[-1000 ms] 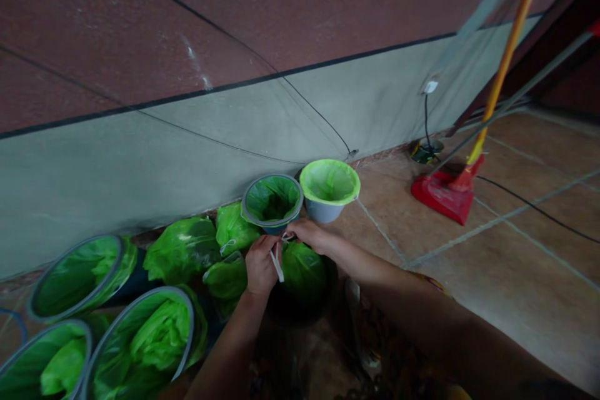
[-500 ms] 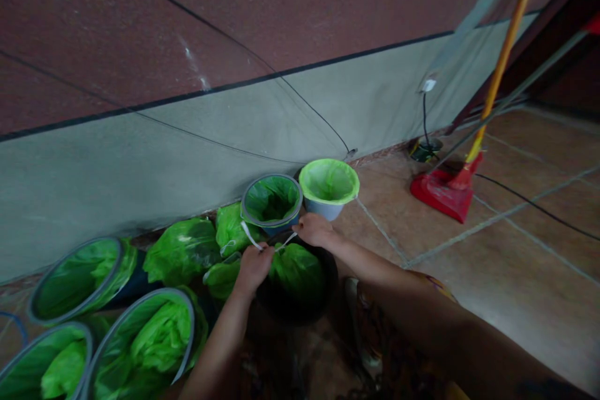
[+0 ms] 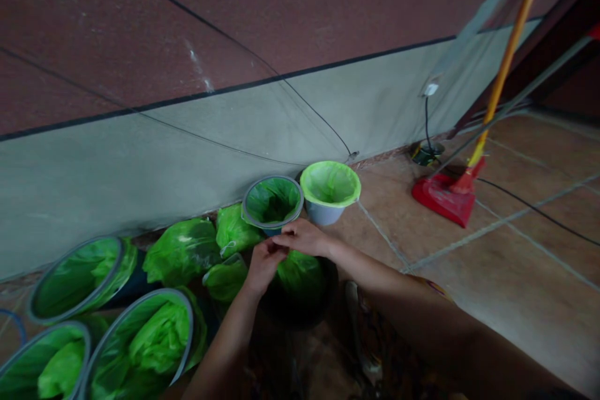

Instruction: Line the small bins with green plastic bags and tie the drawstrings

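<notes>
The person's left hand (image 3: 263, 262) and right hand (image 3: 307, 240) are meeting above a dark bucket (image 3: 297, 317), their bent fingers narrowly pinching the gathered top of a green bag (image 3: 300, 278); the exact grip is staying hidden behind the fingers. The green bag is sitting inside the dark bucket, its rounded side bulging below the right hand. Just beyond the hands, a gray-rimmed bucket (image 3: 272, 192) and a pale bucket (image 3: 324, 214) are standing side by side, both wearing green liners. A large green bundle (image 3: 182, 251) and a smaller tied bundle (image 3: 237, 229) are lying along the wall (image 3: 197, 156). Three lined bins (image 3: 191, 319) are standing at the lower left, and a red dustpan (image 3: 443, 198) is resting on the floor (image 3: 515, 281) at right.
</notes>
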The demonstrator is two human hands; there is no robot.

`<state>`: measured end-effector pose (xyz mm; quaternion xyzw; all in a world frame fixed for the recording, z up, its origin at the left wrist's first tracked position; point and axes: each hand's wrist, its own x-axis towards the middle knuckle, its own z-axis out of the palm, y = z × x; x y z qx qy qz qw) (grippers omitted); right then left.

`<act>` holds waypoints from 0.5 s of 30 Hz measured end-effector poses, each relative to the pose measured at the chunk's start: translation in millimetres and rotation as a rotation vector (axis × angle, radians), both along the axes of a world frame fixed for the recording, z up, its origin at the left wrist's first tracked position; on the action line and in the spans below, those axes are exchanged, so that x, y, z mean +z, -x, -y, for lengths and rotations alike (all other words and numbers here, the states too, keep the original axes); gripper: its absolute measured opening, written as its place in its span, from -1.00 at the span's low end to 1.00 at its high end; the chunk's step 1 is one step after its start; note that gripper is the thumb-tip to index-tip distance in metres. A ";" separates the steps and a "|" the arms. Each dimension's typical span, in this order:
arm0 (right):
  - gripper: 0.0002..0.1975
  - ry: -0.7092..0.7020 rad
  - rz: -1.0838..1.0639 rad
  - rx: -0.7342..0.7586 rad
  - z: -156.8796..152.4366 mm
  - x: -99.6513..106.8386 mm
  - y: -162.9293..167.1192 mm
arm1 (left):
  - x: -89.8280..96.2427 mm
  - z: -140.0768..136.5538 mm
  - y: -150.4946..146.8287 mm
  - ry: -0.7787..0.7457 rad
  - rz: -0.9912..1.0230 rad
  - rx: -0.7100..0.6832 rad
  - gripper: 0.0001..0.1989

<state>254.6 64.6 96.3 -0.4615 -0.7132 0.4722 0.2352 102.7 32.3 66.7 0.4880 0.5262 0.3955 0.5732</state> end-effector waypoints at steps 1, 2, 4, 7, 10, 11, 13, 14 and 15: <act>-0.65 0.060 -0.087 -0.003 0.5 0.6 1.6 | -1.7 -0.6 -0.3 -0.021 -0.053 -0.027 -0.89; -0.65 0.130 -0.180 -0.021 0.8 1.0 3.2 | -3.5 -1.2 -0.5 -0.039 -0.094 -0.040 -0.87; -0.62 0.280 -0.319 -0.112 0.4 0.8 5.6 | -7.1 -2.7 0.1 -0.088 -0.149 -0.032 -0.82; -0.62 0.385 -0.302 -0.183 -1.2 -3.7 5.5 | -12.0 -5.1 3.6 -0.152 -0.181 -0.039 -0.77; -0.69 0.293 -0.126 -0.014 -2.1 -11.6 2.4 | -15.8 -6.5 7.0 -0.175 -0.178 -0.047 -0.79; -0.71 0.224 -0.053 0.036 -2.2 -13.9 1.4 | -16.5 -6.5 7.3 -0.160 -0.163 -0.031 -0.80; -0.76 0.069 0.082 0.075 -2.4 -16.2 0.1 | -16.8 -5.3 6.8 -0.090 -0.092 0.043 -0.79; -0.79 0.002 0.135 0.073 -2.6 -16.1 -0.2 | -16.3 -4.2 6.3 -0.037 -0.031 0.086 -0.78; -0.81 -0.047 0.182 0.063 -2.7 -15.1 -0.3 | -15.5 -2.8 5.9 0.020 0.040 0.126 -0.77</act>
